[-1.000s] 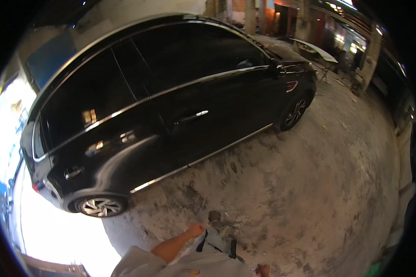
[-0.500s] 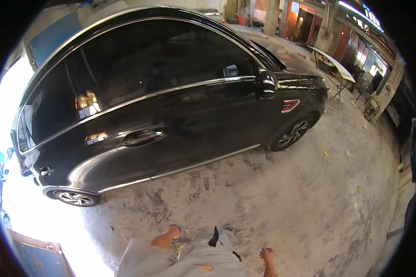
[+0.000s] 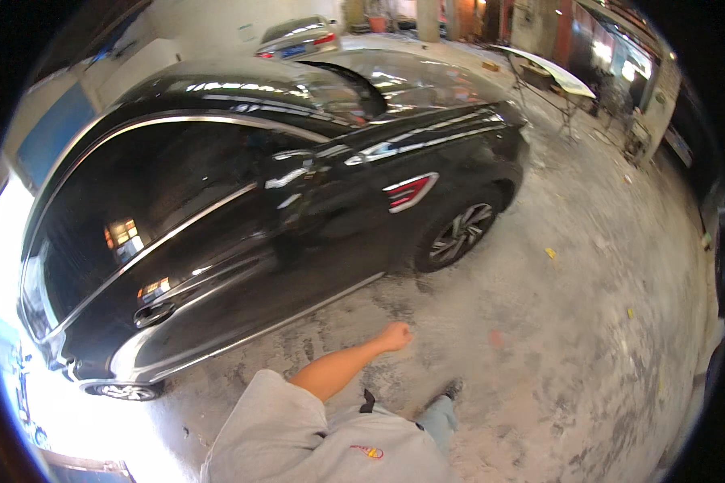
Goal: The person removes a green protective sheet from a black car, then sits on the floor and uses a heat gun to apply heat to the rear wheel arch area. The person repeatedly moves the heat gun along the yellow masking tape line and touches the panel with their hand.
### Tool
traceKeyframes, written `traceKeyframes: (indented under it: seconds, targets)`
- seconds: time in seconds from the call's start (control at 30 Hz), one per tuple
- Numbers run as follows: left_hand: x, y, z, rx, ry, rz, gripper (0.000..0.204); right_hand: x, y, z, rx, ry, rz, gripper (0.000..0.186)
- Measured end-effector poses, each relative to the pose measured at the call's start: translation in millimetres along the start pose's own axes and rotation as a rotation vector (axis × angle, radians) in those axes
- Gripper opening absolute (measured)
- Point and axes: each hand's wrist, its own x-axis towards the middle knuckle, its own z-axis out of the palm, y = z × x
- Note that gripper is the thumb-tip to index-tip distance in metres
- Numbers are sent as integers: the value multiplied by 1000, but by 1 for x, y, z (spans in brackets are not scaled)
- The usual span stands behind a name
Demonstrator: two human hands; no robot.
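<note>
My left arm reaches forward and to the right across my body, out of a grey sleeve. At its end my left hand (image 3: 395,336) is held above the concrete floor, its fingers curled in a loose fist with nothing visible in it. It touches nothing and is nearest to the side of a black car (image 3: 322,233). The car's front wheel (image 3: 457,237) stands beyond the hand, below a red and silver fender trim (image 3: 412,191). The wing mirror (image 3: 292,171) and a door handle (image 3: 155,314) face me. My right hand is out of the picture.
A silver car (image 3: 300,40) is parked behind the black one. At the far right a pale panel (image 3: 548,71) lies on a stand near a pillar (image 3: 660,105). Yellow scraps (image 3: 550,253) dot the stained floor (image 3: 532,362). Strong daylight enters at left.
My view has shifted toward the car's front. My left hand has swung forward and right, away from my side. My right hand, low at right before, has left the picture; one foot now shows ahead.
</note>
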Motion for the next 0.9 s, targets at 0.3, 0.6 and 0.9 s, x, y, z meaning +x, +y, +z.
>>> traceKeyframes:
  seconds: [0.3,0.6,0.9]
  targets:
    - [10,-43,106,770,-850,-182,54,183,-411,-140,-731,183,-723,39]
    - [157,26,168,55,-530,-1115,48,274,-782,-160,-426,260,-865,27]
    - [631,223,150,171,-410,-464,36,325,-805,-199,-452,109,-414,26]
